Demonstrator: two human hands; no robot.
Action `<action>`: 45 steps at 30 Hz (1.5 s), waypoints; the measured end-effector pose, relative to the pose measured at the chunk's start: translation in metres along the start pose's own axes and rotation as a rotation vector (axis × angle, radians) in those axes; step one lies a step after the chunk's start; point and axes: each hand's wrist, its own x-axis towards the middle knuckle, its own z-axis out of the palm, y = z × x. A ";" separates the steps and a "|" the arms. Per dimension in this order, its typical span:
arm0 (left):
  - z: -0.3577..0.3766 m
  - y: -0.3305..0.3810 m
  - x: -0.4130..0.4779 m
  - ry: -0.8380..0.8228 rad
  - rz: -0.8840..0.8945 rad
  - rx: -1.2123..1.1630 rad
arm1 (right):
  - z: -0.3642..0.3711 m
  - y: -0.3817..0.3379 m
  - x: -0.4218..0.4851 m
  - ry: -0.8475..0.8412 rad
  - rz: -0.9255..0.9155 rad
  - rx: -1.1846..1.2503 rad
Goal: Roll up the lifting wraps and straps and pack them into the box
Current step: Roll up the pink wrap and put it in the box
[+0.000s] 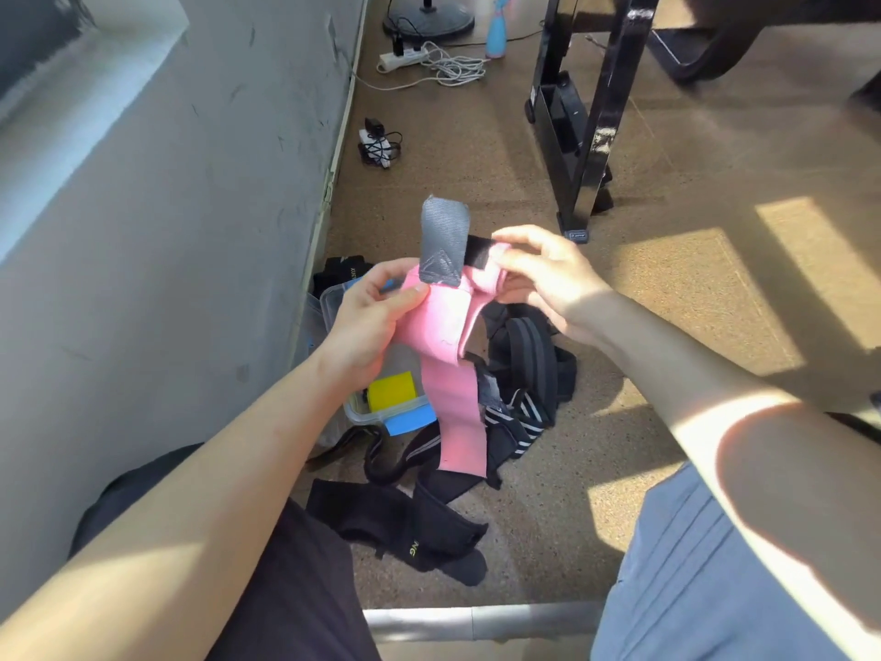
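A pink lifting wrap (441,326) with a grey tab (443,240) standing up at its top hangs between my hands above the floor. My left hand (367,317) pinches the wrap's upper left part with thumb on top. My right hand (543,279) pinches its upper right end, where a black strip shows. The wrap's long tail hangs down over a pile of black and striped straps (519,398). A clear plastic box (362,415) sits on the floor below my left hand, with a yellow roll (392,389) inside.
More black wraps (410,531) lie on the floor near my knees. A grey wall runs along the left. A black machine frame (586,112) stands ahead on the right. Cables and a power strip (419,59), a blue spray bottle (498,26) and a metal bar (481,622) are also around.
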 end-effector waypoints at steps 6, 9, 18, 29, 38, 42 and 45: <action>-0.001 0.000 -0.006 -0.139 0.131 0.188 | -0.001 0.001 0.003 0.035 0.295 0.430; -0.001 0.004 -0.009 -0.245 0.168 0.309 | -0.004 -0.002 0.002 -0.036 0.344 0.440; -0.004 0.005 -0.012 -0.325 0.154 0.498 | -0.006 0.001 0.002 0.021 0.245 0.203; -0.009 0.014 -0.016 -0.479 0.027 0.577 | -0.008 0.007 0.008 0.080 0.419 0.267; -0.001 0.006 -0.009 -0.194 0.022 0.379 | -0.004 0.012 0.008 0.026 0.104 0.053; -0.004 0.005 -0.004 -0.146 -0.074 0.280 | 0.004 0.011 0.002 0.010 -0.008 -0.028; -0.003 0.004 -0.005 -0.161 -0.052 0.259 | 0.009 0.011 -0.002 -0.030 -0.058 -0.073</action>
